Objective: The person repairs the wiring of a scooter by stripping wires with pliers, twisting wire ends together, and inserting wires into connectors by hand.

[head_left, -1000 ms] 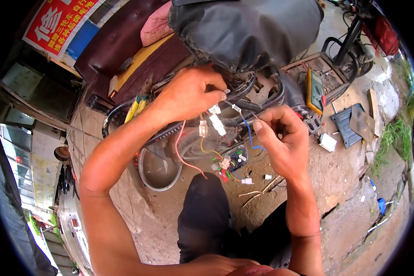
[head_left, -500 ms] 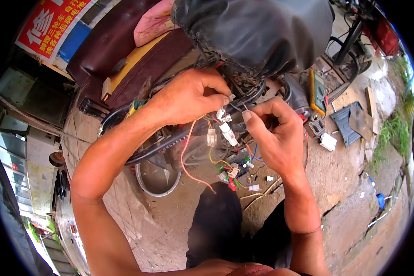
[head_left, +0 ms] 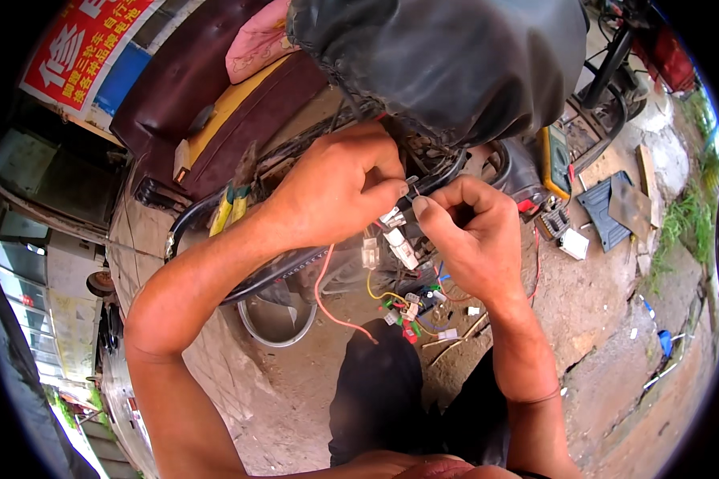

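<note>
My left hand point(head_left: 347, 188) reaches over a bare vehicle frame, thumb and forefinger pinched on a thin dark wire point(head_left: 412, 188). Close beside it, my right hand point(head_left: 478, 239) pinches a thin wire end between thumb and forefinger. The fingertips nearly meet and partly hide what they hold. Just below them hang a white plug connector point(head_left: 400, 249) and another whitish connector point(head_left: 370, 253) on coloured wires. A loose orange-pink wire point(head_left: 319, 283) curves down toward my knee. Farther down lies a cluster of small coloured connectors point(head_left: 411, 309) with several wires.
A black seat point(head_left: 447, 60) rises beyond my hands. Yellow-handled pliers point(head_left: 230, 209) rest by my left forearm. At right are a yellow multimeter point(head_left: 557, 164), a white box point(head_left: 573, 244) and a black plastic tray point(head_left: 603, 211). A metal basin point(head_left: 280, 344) stands below the frame tube point(head_left: 295, 267).
My hands have come closer together, the right fingertips moving left toward the left ones. The left hand has turned slightly and dropped a little. The whole view has shifted slightly.
</note>
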